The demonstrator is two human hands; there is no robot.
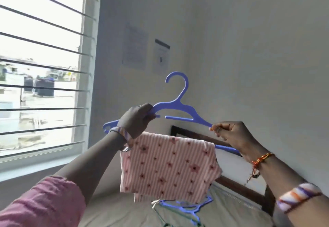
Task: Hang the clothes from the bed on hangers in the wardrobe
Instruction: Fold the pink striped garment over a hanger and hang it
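– Above the bed (114, 207): cloth (167, 166) draped over the hanger (179, 105), left hand (137, 120) and right hand (229, 134) both gripping it.
– Wardrobe?
– Unseen; hanging remains, spare hangers (188, 207) on bed.

Bright daylight from window (41, 66) at left, glare overexposed; soft overall blur; wide-angle bending at edges.
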